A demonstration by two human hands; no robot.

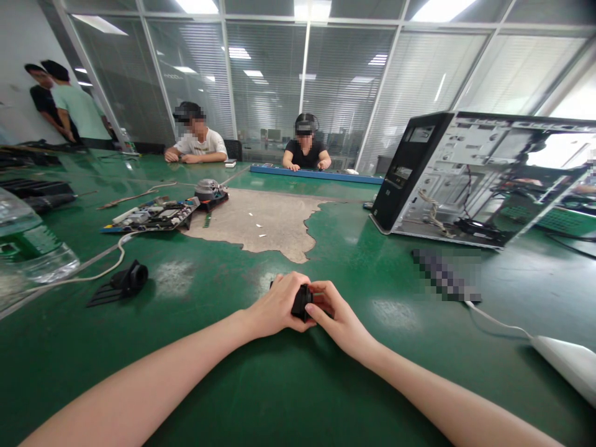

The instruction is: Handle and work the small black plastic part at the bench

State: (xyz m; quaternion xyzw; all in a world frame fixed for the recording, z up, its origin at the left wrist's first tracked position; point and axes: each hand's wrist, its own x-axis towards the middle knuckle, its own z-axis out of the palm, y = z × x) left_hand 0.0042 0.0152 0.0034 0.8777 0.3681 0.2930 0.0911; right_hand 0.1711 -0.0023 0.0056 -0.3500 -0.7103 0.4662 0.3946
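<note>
Both of my hands meet over the green tabletop (261, 385), around a small black part (302, 302) with a rounded rim on its right side. My left hand (278, 305) wraps over its left and top, hiding much of it. From the right, the thumb and fingers of my right hand (336, 313) pinch the rim. What kind of part it is I cannot make out. To the left lies a black plastic piece (125, 282) with a round collar and flat slats, apart from both hands.
An open computer case (410, 180) stands at the right, near a blurred-out strip (442, 276) and a white device (565, 366) with a cable. Left are a circuit board (153, 214), a cooler fan (210, 191) and a water bottle (37, 242). Two people sit across the table; others stand far left.
</note>
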